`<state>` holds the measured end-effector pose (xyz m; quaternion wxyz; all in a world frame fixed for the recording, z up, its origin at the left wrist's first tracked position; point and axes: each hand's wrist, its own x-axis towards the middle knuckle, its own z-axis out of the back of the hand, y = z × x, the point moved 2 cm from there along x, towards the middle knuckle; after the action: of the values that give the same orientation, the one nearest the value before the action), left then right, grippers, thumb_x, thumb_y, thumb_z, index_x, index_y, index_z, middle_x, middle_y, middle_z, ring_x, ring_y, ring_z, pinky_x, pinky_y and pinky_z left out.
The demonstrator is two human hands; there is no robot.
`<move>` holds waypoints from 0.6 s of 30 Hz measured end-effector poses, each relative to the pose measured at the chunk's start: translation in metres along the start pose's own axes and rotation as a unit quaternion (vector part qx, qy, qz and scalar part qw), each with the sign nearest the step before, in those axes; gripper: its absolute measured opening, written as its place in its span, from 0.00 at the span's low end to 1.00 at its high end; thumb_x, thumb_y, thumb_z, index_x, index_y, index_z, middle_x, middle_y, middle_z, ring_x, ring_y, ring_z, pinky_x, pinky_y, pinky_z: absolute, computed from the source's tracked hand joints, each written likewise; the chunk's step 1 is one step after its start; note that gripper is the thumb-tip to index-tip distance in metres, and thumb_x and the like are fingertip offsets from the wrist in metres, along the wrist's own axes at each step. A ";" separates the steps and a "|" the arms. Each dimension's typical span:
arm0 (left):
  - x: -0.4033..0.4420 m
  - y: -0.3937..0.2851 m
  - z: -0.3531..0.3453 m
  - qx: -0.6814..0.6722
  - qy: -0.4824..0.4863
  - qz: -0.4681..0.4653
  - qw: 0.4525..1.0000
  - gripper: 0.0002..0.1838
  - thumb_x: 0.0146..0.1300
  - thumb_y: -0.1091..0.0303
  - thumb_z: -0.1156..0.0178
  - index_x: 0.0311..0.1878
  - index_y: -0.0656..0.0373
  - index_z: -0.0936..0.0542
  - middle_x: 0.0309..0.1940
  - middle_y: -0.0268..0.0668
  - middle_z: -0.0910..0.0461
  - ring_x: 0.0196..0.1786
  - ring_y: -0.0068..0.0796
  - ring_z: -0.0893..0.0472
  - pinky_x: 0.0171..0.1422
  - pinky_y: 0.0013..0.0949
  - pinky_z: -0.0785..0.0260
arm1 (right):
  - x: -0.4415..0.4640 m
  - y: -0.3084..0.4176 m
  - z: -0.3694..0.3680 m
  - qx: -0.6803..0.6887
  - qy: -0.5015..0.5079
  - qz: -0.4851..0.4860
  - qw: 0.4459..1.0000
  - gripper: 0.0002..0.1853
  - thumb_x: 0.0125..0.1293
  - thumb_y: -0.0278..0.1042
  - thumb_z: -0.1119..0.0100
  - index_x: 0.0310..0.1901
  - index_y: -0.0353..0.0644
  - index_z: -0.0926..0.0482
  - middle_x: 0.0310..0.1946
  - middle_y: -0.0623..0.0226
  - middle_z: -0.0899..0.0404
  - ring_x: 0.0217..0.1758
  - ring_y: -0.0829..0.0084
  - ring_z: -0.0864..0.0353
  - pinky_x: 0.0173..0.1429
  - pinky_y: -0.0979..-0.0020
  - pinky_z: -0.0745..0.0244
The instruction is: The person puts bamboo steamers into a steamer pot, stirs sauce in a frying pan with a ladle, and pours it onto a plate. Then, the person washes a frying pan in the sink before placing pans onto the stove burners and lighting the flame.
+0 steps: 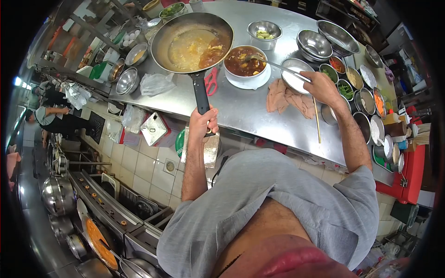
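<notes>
My left hand [203,124] is wrapped round the black handle of a frying pan [162,48]. Yellowish liquid with egg-like bits and a patch of red-brown sauce lies inside the pan. My right hand [322,88] grips the handle of a metal ladle [280,67]; its head dips into red-brown soup [238,64] in a white bowl [246,82]. Right of the soup bowl is a steel bowl with a pale inside [293,79], under the ladle's handle. A brown cloth [283,99] lies in front of it. Red-handled scissors [211,82] rest beside the pan handle.
Steel bowls [314,44] and containers of chopped vegetables [345,88] line the right of the steel table [241,109]. A plastic bag [156,84] sits at its left. Behind me on the left are a stove [99,197] and a pan of orange sauce [99,241]. Another person [51,113] stands far left.
</notes>
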<state>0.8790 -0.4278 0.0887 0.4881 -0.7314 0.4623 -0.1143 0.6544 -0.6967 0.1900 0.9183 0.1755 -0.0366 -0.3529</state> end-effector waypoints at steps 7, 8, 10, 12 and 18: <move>-0.002 0.000 0.003 0.016 -0.017 -0.008 1.000 0.10 0.56 0.77 0.41 0.37 0.59 0.33 0.17 0.29 0.35 0.13 0.15 0.37 0.14 0.25 0.41 | -0.015 -0.009 0.012 0.074 -0.041 0.005 0.996 0.22 0.54 0.32 0.48 0.53 0.38 0.24 0.40 0.49 0.19 0.44 0.56 0.18 0.51 0.62 0.27; -0.002 0.000 0.003 0.016 -0.017 -0.008 1.000 0.10 0.56 0.77 0.41 0.37 0.59 0.33 0.17 0.29 0.35 0.13 0.15 0.37 0.14 0.25 0.41 | -0.012 -0.009 0.005 0.070 -0.062 0.029 0.995 0.22 0.55 0.32 0.48 0.53 0.39 0.24 0.40 0.49 0.19 0.44 0.56 0.19 0.51 0.61 0.27; -0.003 -0.001 0.003 0.014 -0.016 -0.011 1.000 0.10 0.56 0.76 0.41 0.37 0.60 0.33 0.17 0.28 0.35 0.13 0.15 0.36 0.14 0.25 0.41 | -0.006 -0.004 -0.005 0.067 -0.084 0.054 0.993 0.22 0.55 0.32 0.48 0.54 0.41 0.24 0.40 0.50 0.19 0.43 0.56 0.19 0.50 0.61 0.27; -0.002 -0.001 0.004 0.020 -0.016 -0.014 1.000 0.10 0.56 0.76 0.41 0.36 0.60 0.33 0.17 0.28 0.35 0.13 0.15 0.36 0.14 0.25 0.41 | 0.002 0.006 -0.014 0.054 -0.073 0.063 0.994 0.22 0.56 0.31 0.48 0.55 0.45 0.24 0.39 0.51 0.19 0.43 0.55 0.19 0.49 0.58 0.26; -0.008 -0.002 0.002 0.028 -0.030 -0.010 0.999 0.10 0.55 0.77 0.41 0.36 0.60 0.33 0.16 0.28 0.35 0.13 0.15 0.36 0.14 0.24 0.40 | 0.006 0.015 -0.019 -0.037 -0.057 0.089 0.994 0.19 0.58 0.33 0.47 0.53 0.50 0.22 0.33 0.56 0.22 0.37 0.59 0.20 0.42 0.58 0.26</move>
<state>0.8773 -0.4204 0.0915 0.5207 -0.7252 0.4370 -0.1098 0.6723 -0.6843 0.1769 0.9483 0.1168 -0.0914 -0.2806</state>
